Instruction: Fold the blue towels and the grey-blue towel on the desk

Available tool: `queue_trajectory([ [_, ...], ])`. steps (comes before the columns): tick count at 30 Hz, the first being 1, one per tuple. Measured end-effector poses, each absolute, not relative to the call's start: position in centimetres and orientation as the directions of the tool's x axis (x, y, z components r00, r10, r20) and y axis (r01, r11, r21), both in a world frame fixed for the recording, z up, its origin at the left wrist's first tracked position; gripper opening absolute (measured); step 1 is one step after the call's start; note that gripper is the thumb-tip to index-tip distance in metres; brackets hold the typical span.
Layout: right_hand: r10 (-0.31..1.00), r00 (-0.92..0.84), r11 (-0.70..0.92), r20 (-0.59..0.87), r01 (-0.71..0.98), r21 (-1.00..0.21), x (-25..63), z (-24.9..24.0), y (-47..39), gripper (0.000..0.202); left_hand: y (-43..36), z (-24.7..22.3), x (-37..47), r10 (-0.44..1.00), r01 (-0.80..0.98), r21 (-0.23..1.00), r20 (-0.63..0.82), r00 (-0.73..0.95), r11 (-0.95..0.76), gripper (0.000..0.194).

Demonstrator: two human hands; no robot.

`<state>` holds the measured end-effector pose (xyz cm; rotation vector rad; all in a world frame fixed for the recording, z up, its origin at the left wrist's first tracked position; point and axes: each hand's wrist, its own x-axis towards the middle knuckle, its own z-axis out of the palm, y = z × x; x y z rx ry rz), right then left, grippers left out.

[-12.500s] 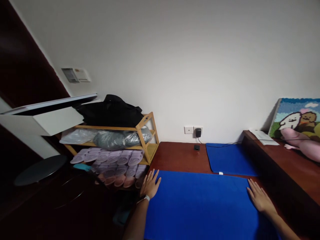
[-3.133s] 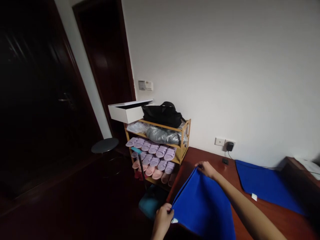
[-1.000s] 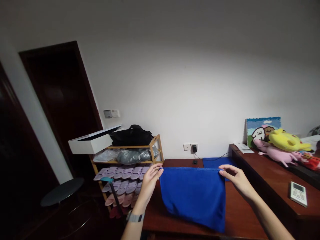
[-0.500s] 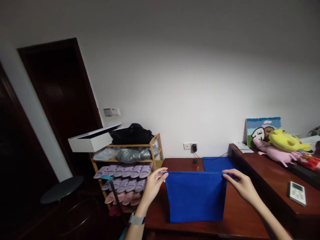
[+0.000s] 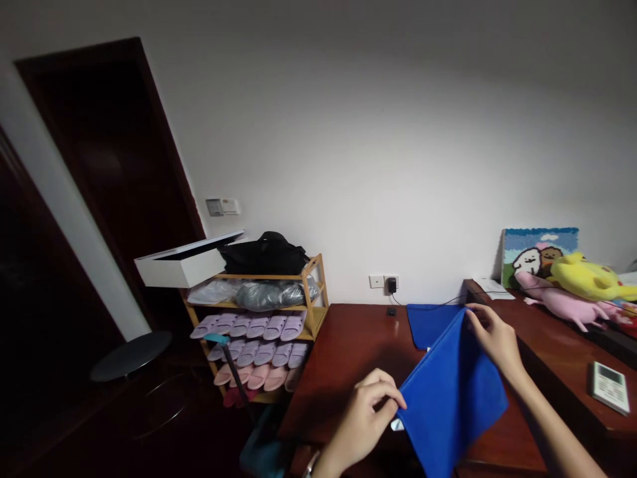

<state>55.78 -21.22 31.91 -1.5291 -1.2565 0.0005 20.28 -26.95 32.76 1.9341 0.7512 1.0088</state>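
A blue cloth [image 5: 445, 392] with a stitched edge hangs tilted between my hands, above the reddish-brown desk. My left hand [image 5: 371, 411] pinches its lower left corner, where a small white tag [image 5: 397, 424] sticks out. At the upper right corner, my right hand [image 5: 497, 338] grips the cloth between thumb and fingers, higher and farther away than the left. Behind it, another flat blue cloth [image 5: 426, 322] lies on the desk, partly covered from view by the held one.
A wooden rack [image 5: 318, 299] to the left bears purple and pink slippers [image 5: 259, 325], a black bag [image 5: 266, 253] and a white box [image 5: 182, 265]. Plush toys [image 5: 592, 279] and a white calculator-like device [image 5: 610, 387] lie on the raised right surface. A round stool [image 5: 132, 356] stands far left.
The cloth has gone from level and upright to a slant. My left hand has come down and to the right, while my right hand has risen slightly and moved right.
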Motion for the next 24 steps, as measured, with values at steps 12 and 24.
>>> queue_trajectory([
  [12, 0.956, -0.113, 0.259, 0.271, 0.757, -0.6, 34.0, 21.3, -5.0, 0.036, -17.3, 10.5, 13.1, 0.986, 0.117, 0.992, -0.036, -0.164, 0.056, 0.056],
  [24, 0.988, 0.1, -0.052, 0.114, 0.932, -0.36, 42.7, 0.9, -20.6, 0.063, -15.8, 4.3, 8.3, 0.968, 0.314, 0.944, -0.025, -0.249, 0.104, 0.042],
])
